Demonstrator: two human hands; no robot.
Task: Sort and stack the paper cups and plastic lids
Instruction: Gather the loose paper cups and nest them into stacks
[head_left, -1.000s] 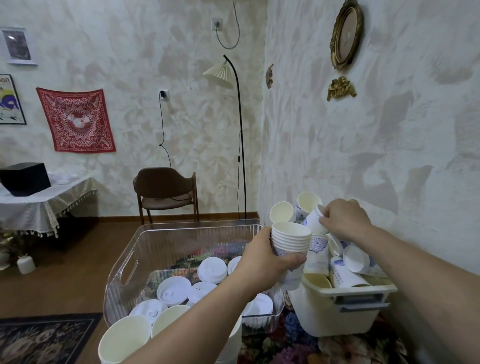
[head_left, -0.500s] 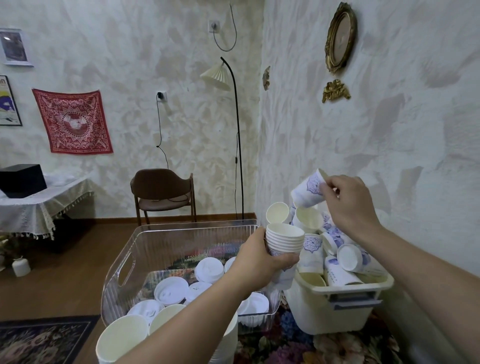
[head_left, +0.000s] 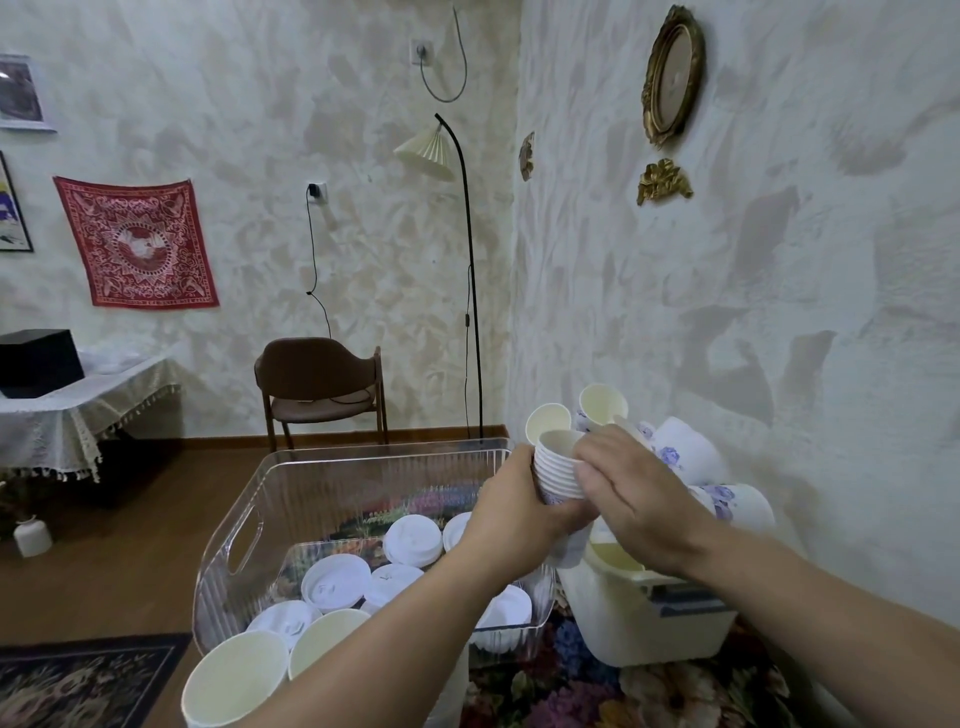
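My left hand (head_left: 511, 506) grips a stack of nested white paper cups (head_left: 558, 470) above the gap between two bins. My right hand (head_left: 631, 493) lies against the stack's right side, fingers curled over the top cup's rim. Loose paper cups with blue flower prints (head_left: 691, 457) fill the white bin (head_left: 654, 629) on the right. White plastic lids (head_left: 337, 579) lie in the clear ribbed bin (head_left: 332, 483) on the left. Two taller stacks of plain cups (head_left: 239, 680) stand at the bottom left.
A flowered cloth (head_left: 597, 686) covers the table under the bins. The textured wall (head_left: 727, 312) runs close behind the white bin. Farther off stand a brown chair (head_left: 317, 384), a floor lamp (head_left: 467, 260) and a side table with a lace cloth (head_left: 67, 410).
My right hand lifted a printed cup out of the white bin, carried it left and down, and now sets it into the top of the stack that my left hand holds.
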